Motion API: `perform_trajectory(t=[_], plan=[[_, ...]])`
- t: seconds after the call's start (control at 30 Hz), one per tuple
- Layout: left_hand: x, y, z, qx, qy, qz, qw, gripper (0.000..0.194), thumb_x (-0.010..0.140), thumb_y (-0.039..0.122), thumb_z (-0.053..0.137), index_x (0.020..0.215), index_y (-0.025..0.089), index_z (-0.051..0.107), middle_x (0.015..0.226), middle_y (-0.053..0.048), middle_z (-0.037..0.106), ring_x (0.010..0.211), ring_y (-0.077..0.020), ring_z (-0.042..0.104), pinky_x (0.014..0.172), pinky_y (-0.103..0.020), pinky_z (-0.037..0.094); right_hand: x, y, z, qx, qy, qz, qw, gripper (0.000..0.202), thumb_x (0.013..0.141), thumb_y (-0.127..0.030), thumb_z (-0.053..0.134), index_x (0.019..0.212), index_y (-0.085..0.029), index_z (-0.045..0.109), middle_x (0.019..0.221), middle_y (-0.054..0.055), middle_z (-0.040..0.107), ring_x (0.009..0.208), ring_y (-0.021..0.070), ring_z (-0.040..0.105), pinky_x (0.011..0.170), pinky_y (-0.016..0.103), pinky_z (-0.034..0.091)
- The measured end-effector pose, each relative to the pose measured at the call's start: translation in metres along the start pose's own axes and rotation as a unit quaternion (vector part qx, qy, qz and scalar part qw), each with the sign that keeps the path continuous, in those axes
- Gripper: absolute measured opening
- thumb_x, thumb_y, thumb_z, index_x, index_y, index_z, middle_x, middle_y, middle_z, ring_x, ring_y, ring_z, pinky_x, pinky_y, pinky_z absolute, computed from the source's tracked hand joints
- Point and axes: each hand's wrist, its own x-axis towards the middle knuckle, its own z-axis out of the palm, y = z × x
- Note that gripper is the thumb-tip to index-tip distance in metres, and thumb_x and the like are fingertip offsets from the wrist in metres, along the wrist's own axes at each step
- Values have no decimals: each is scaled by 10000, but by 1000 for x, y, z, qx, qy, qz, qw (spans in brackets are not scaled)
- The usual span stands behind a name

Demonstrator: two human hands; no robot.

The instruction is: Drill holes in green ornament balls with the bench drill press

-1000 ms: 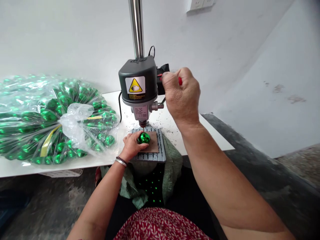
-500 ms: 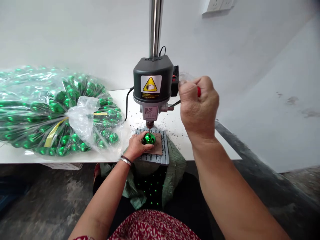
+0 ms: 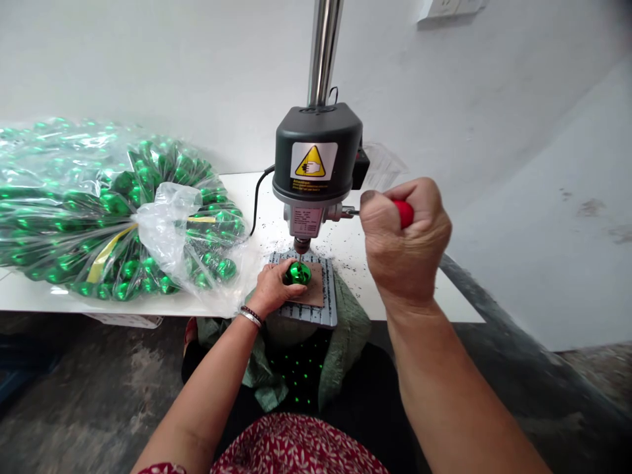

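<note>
Under the chuck of a small drill press (image 3: 316,155) sits a shiny green ball (image 3: 299,273), gripped between the thumb and fingers of my left hand (image 3: 276,284). The ball rests on a brown board (image 3: 315,295) that lies on the grey slotted base plate (image 3: 330,309). The drill bit comes down to the top of the ball; whether its tip has entered cannot be made out. My right hand (image 3: 405,240) is wrapped round the red-knobbed feed lever (image 3: 405,214) at the press's right side.
A large clear plastic bag (image 3: 165,217) full of green balls covers the left of the white table (image 3: 232,184). Dark shavings lie around the base. A green woven sack (image 3: 353,322) hangs below the plate's front edge. A wall socket (image 3: 447,8) is at upper right.
My right hand has moved down and slightly right with the lever. My left hand still holds the green ball on the board. The whole view has shifted a little.
</note>
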Motion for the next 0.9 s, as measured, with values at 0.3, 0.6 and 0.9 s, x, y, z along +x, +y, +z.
perform_trajectory(t=[0.3, 0.6, 0.9], plan=[[1, -4, 2, 3, -13, 7, 1000, 640, 708, 381, 774, 1321, 268, 624, 1082, -47, 692, 1086, -273, 559, 1004, -395, 440, -9, 1, -2, 7, 11, -11, 1000, 246, 788, -375, 543, 676, -213, 396, 606, -22, 385, 565, 75, 342, 549, 240, 365], [0, 0, 1, 16, -24, -11, 1000, 655, 702, 403, 775, 1326, 280, 617, 1043, -47, 673, 1110, -283, 536, 1007, -380, 433, -29, 16, 3, -4, 70, -57, 996, 192, 792, -368, 545, 710, -216, 461, 639, -5, 481, 569, 86, 429, 551, 246, 390], [-1, -2, 3, 3, -16, -6, 1000, 622, 697, 394, 782, 1293, 289, 638, 1042, -44, 672, 1075, -274, 539, 985, -369, 437, -51, 36, 7, 5, 90, -87, 992, 189, 817, -346, 575, 733, -203, 485, 644, -12, 492, 571, 80, 435, 557, 238, 386]])
